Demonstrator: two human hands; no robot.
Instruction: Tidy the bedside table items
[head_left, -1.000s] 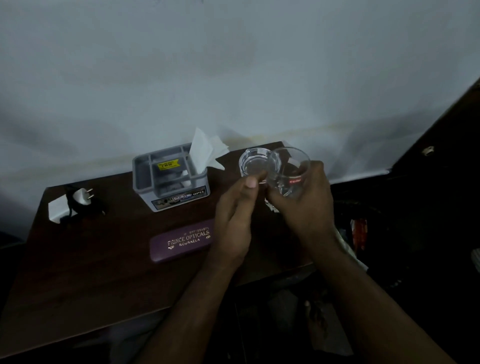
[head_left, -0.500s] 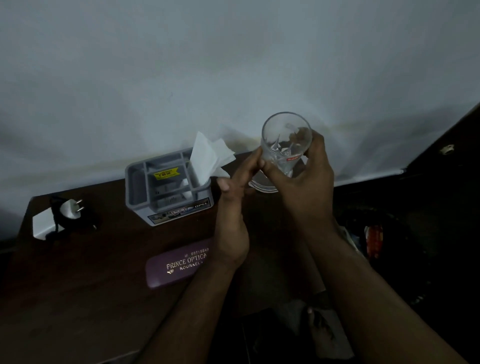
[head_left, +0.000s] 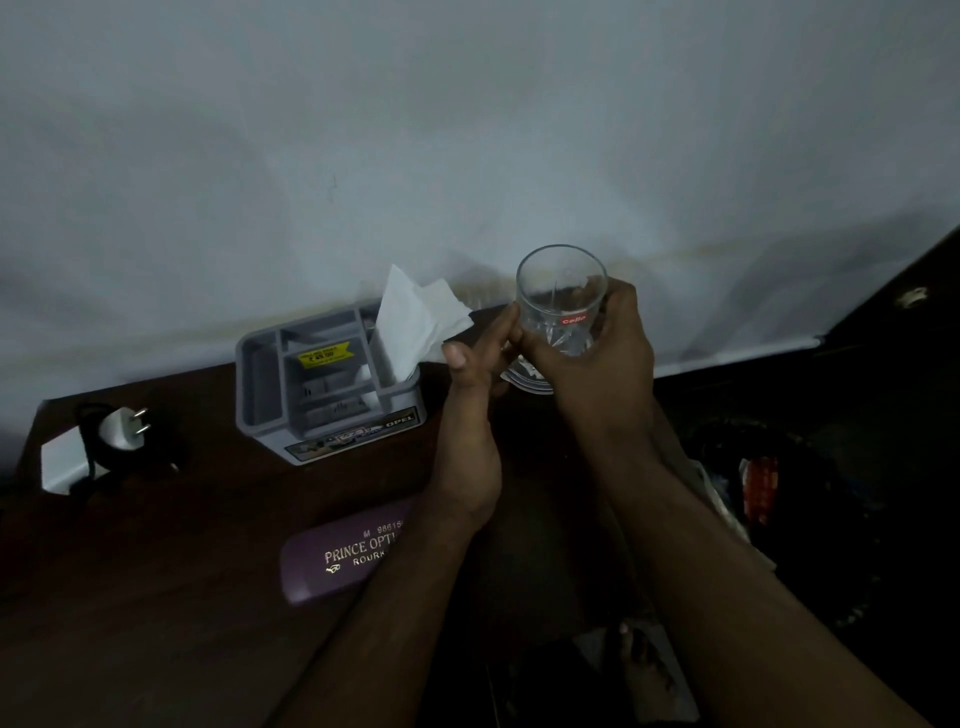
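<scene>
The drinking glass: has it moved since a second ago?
Yes. The drinking glass, in the right hand, has risen relative to the grey organiser: earlier it was level with the organiser, now its rim stands against the wall.

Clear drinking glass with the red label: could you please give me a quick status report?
Right hand grips the clear drinking glass, raised off the dark wooden table. Left hand touches its side. Grey plastic organiser close left.

Home bedroom: bedside table (head_left: 156, 597) against plain wall (head_left: 363, 130).
</scene>
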